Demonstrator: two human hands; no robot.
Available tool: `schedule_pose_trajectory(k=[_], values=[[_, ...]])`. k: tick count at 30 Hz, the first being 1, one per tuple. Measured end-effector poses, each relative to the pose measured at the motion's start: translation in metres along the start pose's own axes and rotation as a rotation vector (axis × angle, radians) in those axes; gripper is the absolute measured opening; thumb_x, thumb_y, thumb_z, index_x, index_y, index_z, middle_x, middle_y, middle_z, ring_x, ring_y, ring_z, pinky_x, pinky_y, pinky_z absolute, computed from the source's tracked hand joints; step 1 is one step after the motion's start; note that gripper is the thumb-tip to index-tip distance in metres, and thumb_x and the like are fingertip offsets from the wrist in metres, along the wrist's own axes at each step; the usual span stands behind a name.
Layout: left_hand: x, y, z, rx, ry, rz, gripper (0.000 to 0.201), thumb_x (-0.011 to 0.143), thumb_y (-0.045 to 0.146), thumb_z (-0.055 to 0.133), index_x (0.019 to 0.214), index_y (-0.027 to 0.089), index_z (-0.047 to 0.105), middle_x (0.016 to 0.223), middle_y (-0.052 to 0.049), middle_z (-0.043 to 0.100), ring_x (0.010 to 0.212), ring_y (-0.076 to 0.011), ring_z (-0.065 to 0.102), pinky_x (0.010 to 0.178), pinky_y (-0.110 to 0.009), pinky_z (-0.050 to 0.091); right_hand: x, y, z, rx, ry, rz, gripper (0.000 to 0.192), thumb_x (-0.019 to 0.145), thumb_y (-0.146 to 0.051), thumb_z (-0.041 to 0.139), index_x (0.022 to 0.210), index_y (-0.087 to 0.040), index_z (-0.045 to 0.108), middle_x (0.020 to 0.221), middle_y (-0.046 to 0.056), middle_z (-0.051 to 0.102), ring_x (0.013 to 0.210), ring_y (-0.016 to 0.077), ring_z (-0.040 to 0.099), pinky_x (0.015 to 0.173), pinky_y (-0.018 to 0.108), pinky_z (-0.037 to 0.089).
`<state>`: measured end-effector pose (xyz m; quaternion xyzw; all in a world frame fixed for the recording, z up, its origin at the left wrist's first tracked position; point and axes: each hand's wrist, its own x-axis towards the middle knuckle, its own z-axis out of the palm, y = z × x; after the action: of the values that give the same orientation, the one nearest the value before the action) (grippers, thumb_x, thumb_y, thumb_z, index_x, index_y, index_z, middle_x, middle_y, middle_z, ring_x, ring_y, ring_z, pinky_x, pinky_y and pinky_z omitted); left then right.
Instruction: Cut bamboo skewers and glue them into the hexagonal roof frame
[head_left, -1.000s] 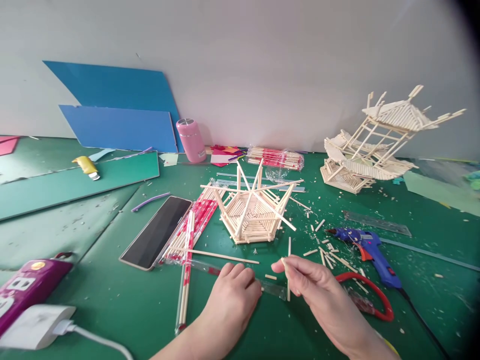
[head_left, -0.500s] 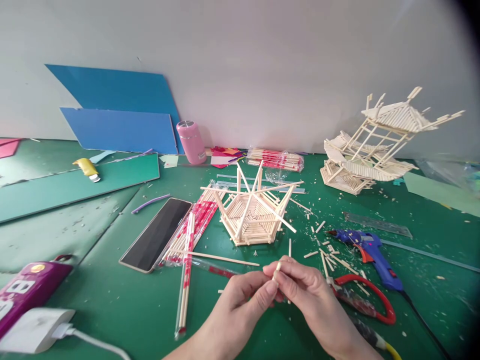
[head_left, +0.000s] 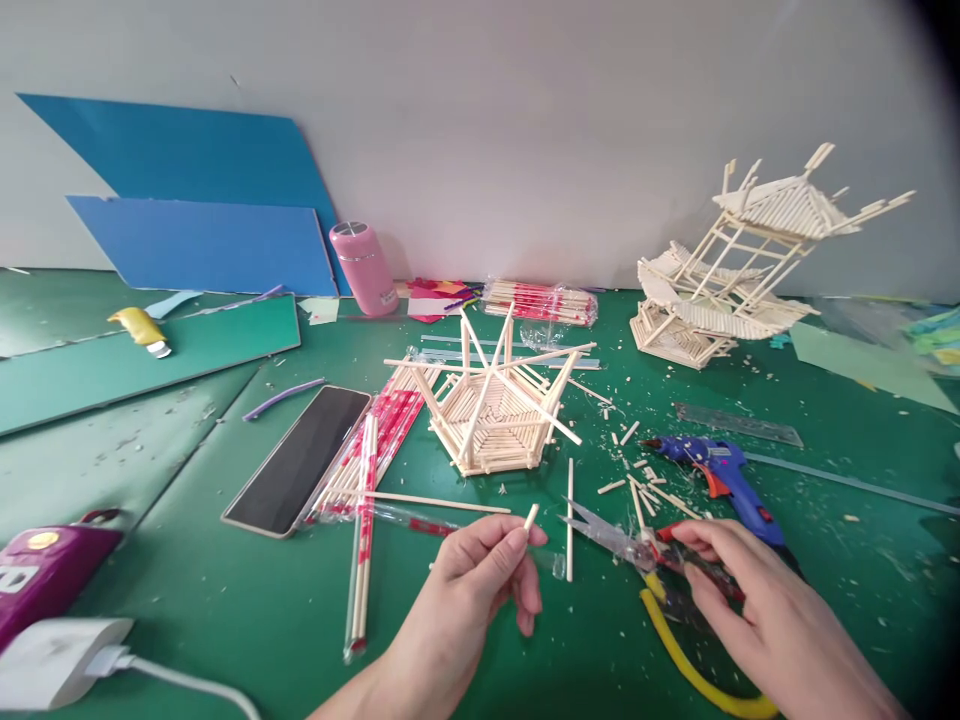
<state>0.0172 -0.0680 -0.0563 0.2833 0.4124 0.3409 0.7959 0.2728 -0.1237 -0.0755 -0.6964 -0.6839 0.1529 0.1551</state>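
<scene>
The left hand (head_left: 474, 592) pinches a short pale wooden stick (head_left: 531, 517), tilted, between thumb and forefinger; the right hand (head_left: 765, 612), fingers curled, grips red-and-yellow-handled metal scissors (head_left: 616, 540).

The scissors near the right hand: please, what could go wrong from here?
The scissors point toward the left hand and could nick it. The short stick pinched in that hand might slip. The glue gun lies close to the right hand, which could knock it.
</scene>
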Motion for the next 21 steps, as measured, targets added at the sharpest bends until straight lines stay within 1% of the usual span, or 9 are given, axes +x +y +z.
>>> schedule_pose_trajectory(k=[1, 3, 6, 8, 10, 13, 17, 19, 21], values=[[0.000, 0.001, 0.001, 0.015, 0.012, 0.007, 0.021, 0.079, 0.033, 0.059, 0.080, 0.012, 0.061, 0.057, -0.001, 0.058, 0.050, -0.0097, 0.047, 0.053, -0.022, 0.035, -0.005, 0.011, 0.001, -0.109, 0.012, -0.024, 0.024, 0.083, -0.033, 0.044, 0.104, -0.024, 0.051, 0.104, 0.007, 0.059, 0.093, 0.0233, 0.059, 0.073, 0.034, 0.052], [-0.001, 0.001, 0.003, 0.038, 0.043, 0.016, 0.019, 0.079, 0.031, 0.060, 0.075, 0.012, 0.059, 0.062, 0.000, 0.056, 0.053, -0.0080, 0.043, 0.055, -0.021, 0.032, -0.010, 0.026, 0.003, -0.243, 0.003, -0.067, 0.027, 0.083, -0.031, 0.042, 0.106, -0.022, 0.051, 0.107, 0.009, 0.058, 0.096, 0.0248, 0.059, 0.077, 0.039, 0.051], [-0.003, 0.000, 0.004, 0.017, 0.070, -0.005, 0.019, 0.080, 0.030, 0.060, 0.074, 0.013, 0.057, 0.059, 0.004, 0.044, 0.052, -0.0063, 0.032, 0.052, -0.020, 0.026, -0.011, 0.036, 0.005, -0.298, -0.064, -0.105, 0.029, 0.082, -0.026, 0.041, 0.110, -0.023, 0.048, 0.110, 0.009, 0.057, 0.097, 0.0225, 0.060, 0.078, 0.037, 0.052], [-0.004, -0.001, 0.003, -0.022, 0.081, -0.018, 0.020, 0.079, 0.032, 0.060, 0.075, 0.014, 0.056, 0.059, 0.005, 0.039, 0.052, -0.0065, 0.028, 0.051, -0.020, 0.023, -0.008, 0.039, 0.005, -0.307, -0.118, -0.121, 0.031, 0.080, -0.023, 0.042, 0.111, -0.023, 0.047, 0.110, 0.008, 0.058, 0.097, 0.0217, 0.060, 0.078, 0.036, 0.052], [-0.004, -0.003, 0.002, -0.049, 0.080, -0.013, 0.021, 0.079, 0.035, 0.060, 0.076, 0.014, 0.055, 0.058, 0.006, 0.036, 0.052, -0.0068, 0.026, 0.051, -0.021, 0.021, -0.006, 0.043, 0.005, -0.312, -0.156, -0.141, 0.028, 0.081, -0.024, 0.043, 0.108, -0.023, 0.049, 0.107, 0.007, 0.060, 0.095, 0.0214, 0.061, 0.079, 0.037, 0.052], [-0.004, -0.003, 0.002, -0.052, 0.078, -0.001, 0.024, 0.078, 0.038, 0.061, 0.076, 0.014, 0.057, 0.057, 0.007, 0.032, 0.051, -0.0069, 0.023, 0.050, -0.022, 0.019, -0.005, 0.050, 0.004, -0.314, -0.157, -0.174, 0.022, 0.084, -0.027, 0.042, 0.104, -0.023, 0.051, 0.103, 0.007, 0.062, 0.092, 0.0220, 0.062, 0.078, 0.038, 0.051], [-0.004, -0.001, 0.003, 0.002, 0.090, 0.029, 0.029, 0.078, 0.043, 0.060, 0.078, 0.014, 0.062, 0.053, 0.007, 0.028, 0.050, -0.0071, 0.022, 0.050, -0.023, 0.018, -0.013, 0.054, 0.001, -0.244, -0.110, -0.149, 0.026, 0.088, -0.032, 0.040, 0.112, -0.024, 0.045, 0.113, 0.008, 0.058, 0.098, 0.0221, 0.061, 0.077, 0.032, 0.052], [-0.004, -0.001, 0.004, 0.013, 0.088, 0.044, 0.031, 0.076, 0.045, 0.061, 0.078, 0.014, 0.064, 0.051, 0.008, 0.027, 0.049, -0.0072, 0.021, 0.049, -0.024, 0.016, -0.018, 0.050, -0.002, -0.165, -0.081, -0.117, 0.029, 0.089, -0.032, 0.040, 0.116, -0.024, 0.042, 0.117, 0.009, 0.056, 0.102, 0.0214, 0.060, 0.078, 0.029, 0.052], [-0.004, -0.002, 0.005, 0.010, 0.077, 0.051, 0.032, 0.075, 0.045, 0.063, 0.079, 0.014, 0.066, 0.050, 0.008, 0.026, 0.049, -0.0072, 0.021, 0.049, -0.024, 0.015, -0.023, 0.044, -0.006, -0.065, -0.078, -0.085, 0.032, 0.088, -0.032, 0.041, 0.119, -0.024, 0.041, 0.121, 0.009, 0.054, 0.107, 0.0221, 0.057, 0.083, 0.028, 0.051]])
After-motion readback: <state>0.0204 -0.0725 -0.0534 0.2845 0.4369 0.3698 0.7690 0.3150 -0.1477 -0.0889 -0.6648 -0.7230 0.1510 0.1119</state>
